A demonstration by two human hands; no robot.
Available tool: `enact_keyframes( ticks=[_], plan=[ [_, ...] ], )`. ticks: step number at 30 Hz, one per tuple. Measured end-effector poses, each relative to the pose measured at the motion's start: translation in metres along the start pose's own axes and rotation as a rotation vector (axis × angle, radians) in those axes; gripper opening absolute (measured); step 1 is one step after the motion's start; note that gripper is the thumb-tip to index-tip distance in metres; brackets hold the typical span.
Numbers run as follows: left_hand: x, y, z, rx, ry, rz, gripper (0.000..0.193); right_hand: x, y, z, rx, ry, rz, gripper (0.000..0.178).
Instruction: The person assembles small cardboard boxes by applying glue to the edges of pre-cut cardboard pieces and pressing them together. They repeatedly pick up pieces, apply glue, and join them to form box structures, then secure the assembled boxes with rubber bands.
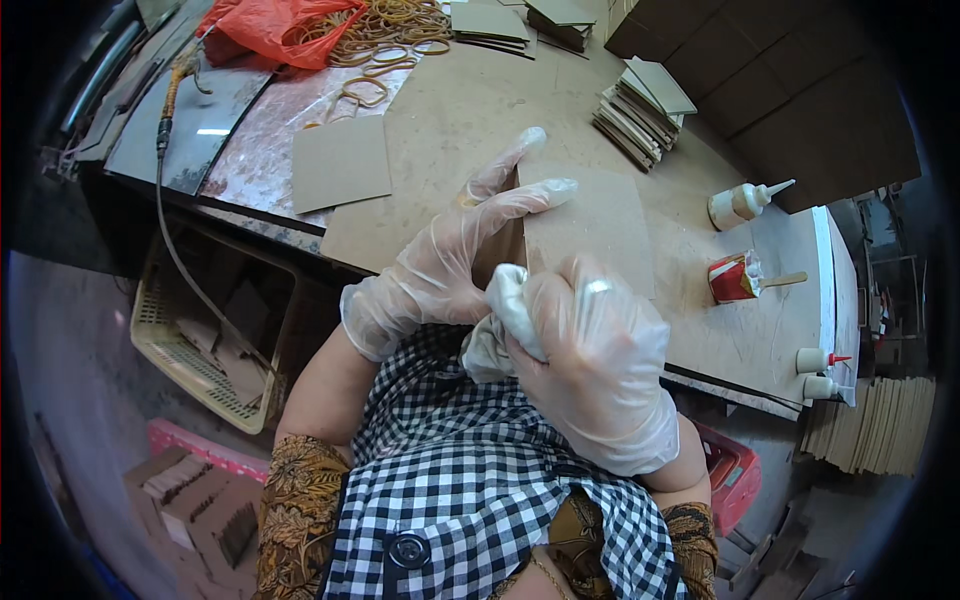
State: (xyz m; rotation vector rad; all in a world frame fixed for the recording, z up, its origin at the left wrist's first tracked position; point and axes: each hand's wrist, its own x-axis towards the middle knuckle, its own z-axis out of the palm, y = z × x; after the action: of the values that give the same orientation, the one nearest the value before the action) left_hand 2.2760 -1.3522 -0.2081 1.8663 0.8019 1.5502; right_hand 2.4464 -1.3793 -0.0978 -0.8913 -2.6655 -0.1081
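Note:
My left hand (440, 255), in a clear thin glove, steadies a brown cardboard box (590, 222) at the table's near edge. Its index finger lies along the box's upper edge, another finger reaches behind, and the thumb is on the near side. Closed in a fist, my gloved right hand (595, 350) grips a whitish-grey cloth (490, 347) against the near side of the box. Part of the cloth hangs down in front of my checked apron. The box's lower near part is hidden by my hands and the cloth.
A loose board square (342, 163) lies left on the table. Stacked boards (645, 112), a glue bottle (742, 205) and a red-and-white cup (735, 277) with a stick stand right. Rubber bands (385, 40) lie beside a red bag (285, 30). Below left is a yellow crate (190, 365).

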Motion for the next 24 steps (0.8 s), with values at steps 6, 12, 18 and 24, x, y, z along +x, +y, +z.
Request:
enact_keyframes(
  ticks=[6, 12, 18, 24],
  plan=[
    [0.005, 0.009, 0.0, 0.021, -0.046, -0.07, 0.096, -0.047, 0.016, -0.024, 0.301, -0.178, 0.097, 0.019],
    [0.004, 0.02, -0.008, 0.101, -0.068, -0.058, 0.118, -0.125, 0.087, -0.076, 0.581, 0.484, 0.605, 0.022],
    [-0.011, 0.025, -0.042, -0.028, 0.163, -0.158, 0.115, -0.186, 0.216, -0.088, 0.39, 0.829, 0.804, 0.039],
    [0.014, 0.004, -0.114, 0.24, 0.88, -0.589, 0.033, -0.264, 0.313, -0.047, -0.015, 0.64, 1.216, 0.051]
  ],
)
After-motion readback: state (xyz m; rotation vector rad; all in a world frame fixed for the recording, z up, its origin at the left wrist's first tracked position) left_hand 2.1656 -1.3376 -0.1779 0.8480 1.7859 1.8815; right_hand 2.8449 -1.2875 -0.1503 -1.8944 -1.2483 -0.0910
